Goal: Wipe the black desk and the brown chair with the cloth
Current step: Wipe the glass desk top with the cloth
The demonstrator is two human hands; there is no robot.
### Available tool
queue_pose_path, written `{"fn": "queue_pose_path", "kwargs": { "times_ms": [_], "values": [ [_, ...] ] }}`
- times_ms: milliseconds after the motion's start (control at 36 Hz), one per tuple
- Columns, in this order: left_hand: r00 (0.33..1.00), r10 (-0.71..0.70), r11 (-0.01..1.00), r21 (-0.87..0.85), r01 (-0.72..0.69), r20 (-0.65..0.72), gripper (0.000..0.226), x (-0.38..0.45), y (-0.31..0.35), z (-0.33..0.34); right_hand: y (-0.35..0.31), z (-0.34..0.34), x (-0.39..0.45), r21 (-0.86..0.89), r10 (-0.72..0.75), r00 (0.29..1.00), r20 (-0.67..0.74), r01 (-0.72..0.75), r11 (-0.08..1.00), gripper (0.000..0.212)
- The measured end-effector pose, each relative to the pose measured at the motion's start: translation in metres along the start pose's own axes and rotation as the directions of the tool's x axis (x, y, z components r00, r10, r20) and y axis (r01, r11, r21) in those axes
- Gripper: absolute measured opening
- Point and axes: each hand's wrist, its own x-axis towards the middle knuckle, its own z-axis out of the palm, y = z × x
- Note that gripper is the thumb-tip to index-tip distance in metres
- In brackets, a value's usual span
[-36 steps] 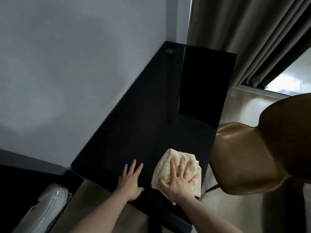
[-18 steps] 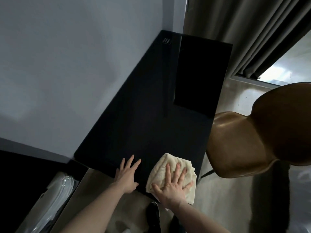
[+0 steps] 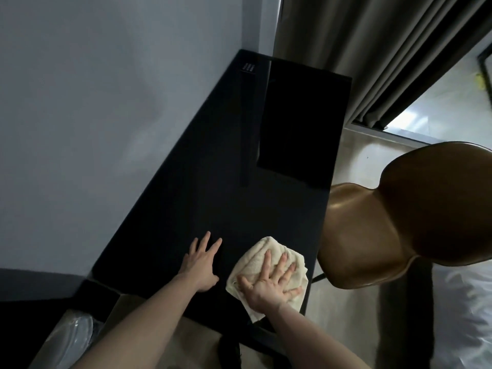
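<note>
The black desk [image 3: 202,187] runs along the grey wall from the near edge to the far corner. A cream cloth [image 3: 263,257] lies bunched on the desk's near right corner. My right hand [image 3: 269,282] presses flat on the cloth with straight, spread fingers. My left hand [image 3: 202,262] rests flat on the bare desk top just left of the cloth, fingers straight. The brown chair [image 3: 399,225] stands to the right of the desk, its seat partly tucked under the desk edge and its backrest toward me.
A flat black panel [image 3: 303,123] lies on the desk's far right part. Grey curtains [image 3: 372,49] hang behind the desk beside a bright window. A bin with a clear liner [image 3: 72,339] sits at lower left. White bedding [image 3: 468,315] lies at lower right.
The cloth under my right hand has stayed at the desk's near right corner, shifting slightly. The left hand stays flat beside it. The camera view has shifted a little.
</note>
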Motion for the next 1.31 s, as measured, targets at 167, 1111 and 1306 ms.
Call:
{"fn": "queue_pose_path", "kwargs": {
  "times_ms": [167,1111,1306],
  "values": [
    [1.0,-0.001,1.0,0.005,0.001,0.013,0.107,0.032,0.02,-0.023,-0.011,-0.045,0.03,0.078,0.062,0.998,0.006,-0.063,0.995,0.111],
    [0.975,-0.21,0.92,-0.323,0.223,0.075,0.099,0.076,0.128,-0.058,-0.009,-0.223,0.154,-0.008,-0.043,0.999,-0.009,0.043,0.999,0.113],
    [0.968,-0.237,0.923,-0.291,0.25,0.077,0.102,0.073,0.106,-0.037,-0.004,-0.225,0.166,-0.08,-0.084,0.996,-0.041,0.081,0.994,0.115]
  ]
}}
